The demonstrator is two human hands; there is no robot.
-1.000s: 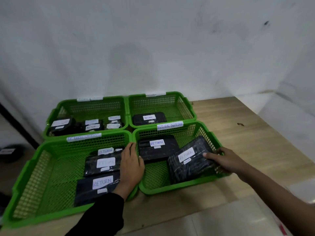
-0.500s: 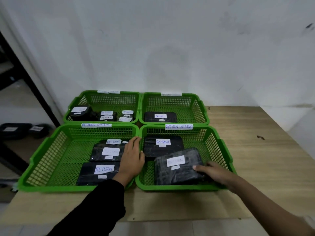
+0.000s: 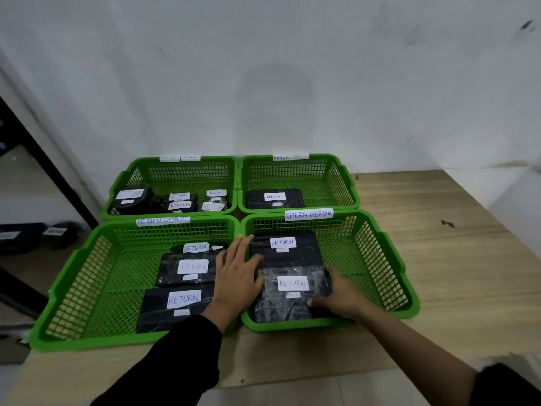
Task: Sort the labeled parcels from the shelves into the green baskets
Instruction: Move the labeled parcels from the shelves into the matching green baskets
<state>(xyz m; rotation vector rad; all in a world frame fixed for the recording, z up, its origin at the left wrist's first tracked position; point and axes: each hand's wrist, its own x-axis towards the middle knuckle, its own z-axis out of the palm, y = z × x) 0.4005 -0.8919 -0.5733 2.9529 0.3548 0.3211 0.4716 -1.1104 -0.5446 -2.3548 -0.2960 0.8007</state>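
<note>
Inside the near right basket point(image 3: 389, 276) our newest parcel point(image 3: 292, 291) lies flat, label up, long axis running left to right, its far edge overlapping the second parcel point(image 3: 282, 247). Our right hand point(image 3: 341, 294) holds its right end, fingers curled on the near corner; our left hand point(image 3: 237, 276) rests open and flat against its left edge, bracketing it for release.

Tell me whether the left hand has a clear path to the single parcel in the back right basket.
Probably yes. The left hand rests flat over the divide between the two front baskets, holding nothing, and the lone parcel lies uncovered in the open-topped back right basket.
</note>
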